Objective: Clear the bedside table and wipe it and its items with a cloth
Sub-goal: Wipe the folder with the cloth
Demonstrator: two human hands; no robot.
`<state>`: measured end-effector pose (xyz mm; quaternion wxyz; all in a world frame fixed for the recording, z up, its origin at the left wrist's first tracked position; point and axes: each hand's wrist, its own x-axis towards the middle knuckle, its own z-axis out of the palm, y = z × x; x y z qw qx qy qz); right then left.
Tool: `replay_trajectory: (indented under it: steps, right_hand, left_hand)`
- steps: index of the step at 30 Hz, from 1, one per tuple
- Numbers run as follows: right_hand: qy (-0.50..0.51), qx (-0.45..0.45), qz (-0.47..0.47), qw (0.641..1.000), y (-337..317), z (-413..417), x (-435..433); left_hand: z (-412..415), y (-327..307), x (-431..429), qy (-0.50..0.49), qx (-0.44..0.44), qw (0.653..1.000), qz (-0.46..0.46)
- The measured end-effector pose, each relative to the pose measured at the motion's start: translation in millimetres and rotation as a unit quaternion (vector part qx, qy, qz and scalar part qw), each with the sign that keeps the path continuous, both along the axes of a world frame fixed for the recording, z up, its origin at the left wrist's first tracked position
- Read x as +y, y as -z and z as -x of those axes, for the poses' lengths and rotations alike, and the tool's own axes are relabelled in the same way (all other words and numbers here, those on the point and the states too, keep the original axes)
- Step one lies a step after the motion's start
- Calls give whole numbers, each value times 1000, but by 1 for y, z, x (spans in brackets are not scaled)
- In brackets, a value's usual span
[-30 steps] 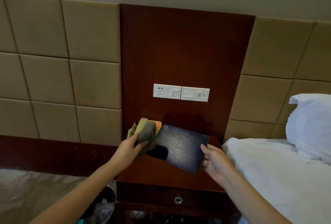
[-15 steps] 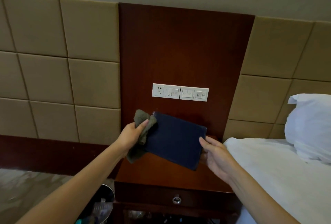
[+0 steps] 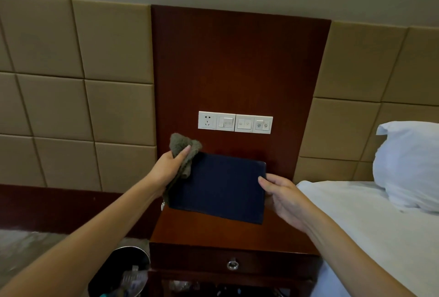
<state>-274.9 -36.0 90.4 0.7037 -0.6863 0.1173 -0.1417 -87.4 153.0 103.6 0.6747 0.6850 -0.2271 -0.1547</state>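
Head view, left hand (image 3: pixel 169 169) clutching cloth (image 3: pixel 183 145), right hand (image 3: pixel 282 195) gripping blue folder (image 3: pixel 218 187), litter (image 3: pixel 133 277) in bin (image 3: pixel 129 248).

- Right hand (image 3: pixel 282 198): only the thumb shows on the dark blue folder (image 3: pixel 218 187), and its fingers are behind the folder's edge
- Left hand (image 3: pixel 166 170): most fingers are hidden by the cloth (image 3: pixel 183 147)
- Between the hands, the folder hides the back of the table top (image 3: pixel 213 230)
- Below the left forearm, the bin (image 3: pixel 123 258) is cut by the bottom edge and its contents are blurred
- Above the hands, the switch plate (image 3: pixel 235 122) has marks too small to read
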Motion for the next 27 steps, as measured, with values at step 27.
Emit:
replay_trajectory:
  steps: [27]
  right_hand:
    - [17, 69, 41, 997, -3, 0, -17]
  left_hand:
    - [19, -18, -26, -42, 186, 946, 263]
